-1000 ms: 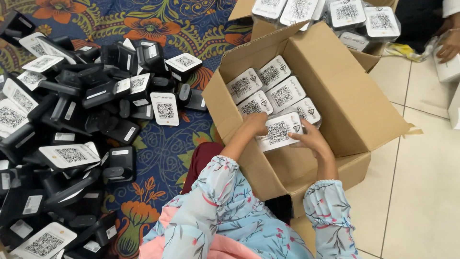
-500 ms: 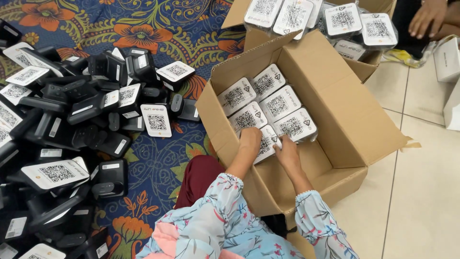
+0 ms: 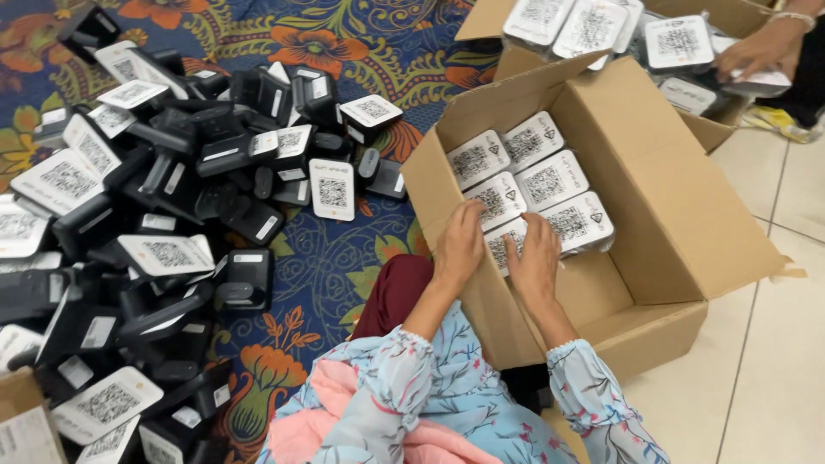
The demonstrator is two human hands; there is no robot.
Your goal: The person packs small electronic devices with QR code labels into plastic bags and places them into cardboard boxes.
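We pressed a wrapped white device (image 3: 509, 243) into the cardboard box (image 3: 679, 206), left hand (image 3: 460, 245) and right hand (image 3: 534, 258) both flat on it, fingers released; the next probably needed seating alongside.

Pile of black devices (image 3: 163, 215) with white code cards covered the floral blanket (image 3: 344, 283) — second carton (image 3: 687, 112) of wrapped units sat behind, another person's hand (image 3: 756, 56) on it; tiled floor (image 3: 773, 369) right.

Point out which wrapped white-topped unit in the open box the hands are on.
The nearest-row unit, half hidden under both hands: left hand, right hand. The others lie uncovered.
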